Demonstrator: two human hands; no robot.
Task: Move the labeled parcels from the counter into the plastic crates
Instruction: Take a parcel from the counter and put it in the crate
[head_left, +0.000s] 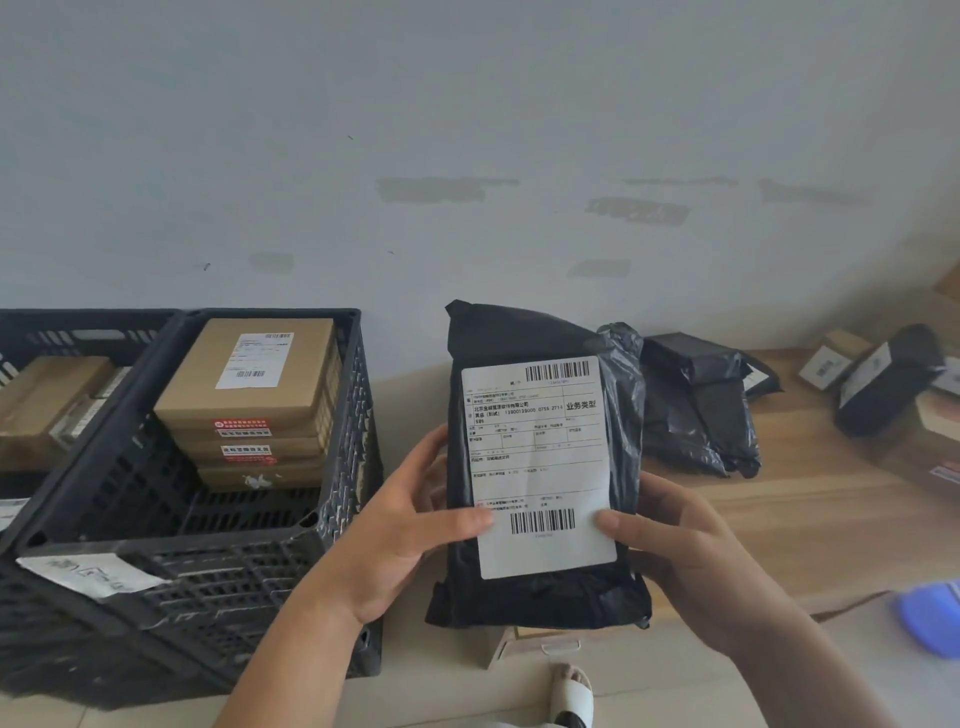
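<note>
both hands, left (395, 525) and right (691, 551), pinch the black parcel (540, 457) at its lower edges, label facing up, held above the worktop (810, 499). the nearer crate (208, 561) sits at 9 o'clock. advice: keep each grip firm, swing left, lower flat beside the boxes (249, 400).

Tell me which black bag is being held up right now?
The black bag with the big white label, in the middle. The left hand and right hand both grip it. The other black bags lie on the counter behind.
</note>
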